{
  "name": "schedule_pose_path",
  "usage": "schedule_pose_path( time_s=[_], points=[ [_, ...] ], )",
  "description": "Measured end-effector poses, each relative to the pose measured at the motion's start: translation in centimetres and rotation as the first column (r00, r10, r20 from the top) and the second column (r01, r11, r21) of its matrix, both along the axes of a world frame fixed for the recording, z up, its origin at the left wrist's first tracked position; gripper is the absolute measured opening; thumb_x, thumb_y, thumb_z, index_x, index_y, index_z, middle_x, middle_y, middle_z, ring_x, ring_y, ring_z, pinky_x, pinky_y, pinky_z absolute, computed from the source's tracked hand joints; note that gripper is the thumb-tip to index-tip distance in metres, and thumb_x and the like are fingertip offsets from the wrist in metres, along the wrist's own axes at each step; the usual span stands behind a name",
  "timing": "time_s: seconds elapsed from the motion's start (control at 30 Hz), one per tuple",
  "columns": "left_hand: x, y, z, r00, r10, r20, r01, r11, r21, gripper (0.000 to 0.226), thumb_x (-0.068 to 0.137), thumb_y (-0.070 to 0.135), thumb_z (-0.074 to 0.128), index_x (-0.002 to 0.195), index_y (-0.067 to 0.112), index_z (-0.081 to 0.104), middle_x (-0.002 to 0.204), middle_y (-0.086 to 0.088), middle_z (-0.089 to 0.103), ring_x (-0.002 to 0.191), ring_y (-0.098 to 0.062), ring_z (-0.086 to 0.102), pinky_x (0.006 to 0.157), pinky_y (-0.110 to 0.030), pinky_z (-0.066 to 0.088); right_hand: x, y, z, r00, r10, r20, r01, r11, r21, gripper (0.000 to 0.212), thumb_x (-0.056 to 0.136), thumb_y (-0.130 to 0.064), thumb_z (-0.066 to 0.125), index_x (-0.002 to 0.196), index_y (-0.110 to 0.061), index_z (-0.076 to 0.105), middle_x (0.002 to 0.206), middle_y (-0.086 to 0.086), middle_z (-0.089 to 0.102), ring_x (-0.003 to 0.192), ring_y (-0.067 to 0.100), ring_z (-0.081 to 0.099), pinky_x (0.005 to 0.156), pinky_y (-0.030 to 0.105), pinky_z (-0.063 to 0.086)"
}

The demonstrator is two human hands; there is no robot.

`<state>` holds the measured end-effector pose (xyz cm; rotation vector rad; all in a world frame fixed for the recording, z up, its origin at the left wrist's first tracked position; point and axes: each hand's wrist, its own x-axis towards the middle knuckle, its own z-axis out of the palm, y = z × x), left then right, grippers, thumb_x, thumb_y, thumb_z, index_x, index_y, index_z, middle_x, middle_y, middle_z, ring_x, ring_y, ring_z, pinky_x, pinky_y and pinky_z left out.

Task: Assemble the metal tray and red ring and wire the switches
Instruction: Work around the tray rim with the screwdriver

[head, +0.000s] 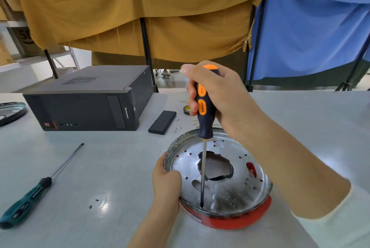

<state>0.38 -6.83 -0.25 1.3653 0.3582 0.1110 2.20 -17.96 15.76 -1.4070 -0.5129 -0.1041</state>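
I see my right hand (216,95) wrapped around the handle of the orange-and-navy screwdriver (204,119), fingers clamped on it. Its long axis stands almost upright, handle up and leaning slightly away from me, shaft pointing down to a tip that meets the near inner edge of the metal tray (226,169). The tray sits open side up on the red ring (240,221), which shows only along the near and right rim, both on the table (100,167) just in front of me. My left hand (166,179) grips the tray's left rim, fingers closed over the edge with the thumb inside. A green-handled screwdriver (38,189) lies flat to the left, shaft pointing away and to the right. Loose screws (178,127) lie beyond the tray, near a dark computer case (88,103).
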Motion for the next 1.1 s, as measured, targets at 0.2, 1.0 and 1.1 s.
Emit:
schedule_pose_path(
  time_s=[0.2, 1.0, 1.1],
  points=[
    [0.1, -0.1, 0.0, 1.0, 0.015, 0.014, -0.015, 1.0, -0.009, 0.067, 0.073, -0.022, 0.026, 0.117, 0.012, 0.062, 0.099, -0.015, 0.072, 0.086, -0.033, 0.068, 0.067, -0.036, 0.055, 0.6, -0.8, 1.2, 0.758, 0.645, -0.101, -0.649, 0.761, -0.016, 0.026, 0.085, -0.017, 0.043, 0.06, -0.014, 0.044, 0.054, -0.001, 0.049, 0.043, 0.017, 0.05, 0.051, 0.027, 0.047],
    [-0.1, 0.0, -0.1, 1.0, 0.026, -0.001, -0.026, 1.0, 0.003, 0.071, 0.074, -0.021, 0.026, 0.127, 0.013, 0.057, 0.098, -0.01, 0.067, 0.07, -0.025, 0.063, 0.051, -0.024, 0.05, -0.6, 1.0, -0.7, 0.997, -0.033, 0.074, 0.034, 0.999, -0.009, 0.039, 0.094, -0.018, 0.056, 0.057, -0.015, 0.043, 0.05, 0.002, 0.046, 0.036, 0.014, 0.04, 0.042, 0.02, 0.035],
    [-0.2, 0.0, 0.0, 1.0, 0.022, -0.01, -0.021, 1.0, 0.007, 0.07, 0.074, -0.021, 0.025, 0.126, 0.013, 0.058, 0.084, -0.007, 0.059, 0.054, -0.016, 0.051, 0.038, -0.016, 0.038, -1.0, 1.2, -0.8, 0.954, -0.256, 0.154, 0.266, 0.963, -0.047, 0.036, 0.094, -0.027, 0.059, 0.061, -0.015, 0.047, 0.052, 0.003, 0.051, 0.039, 0.015, 0.049, 0.044, 0.022, 0.041]
  ],
)
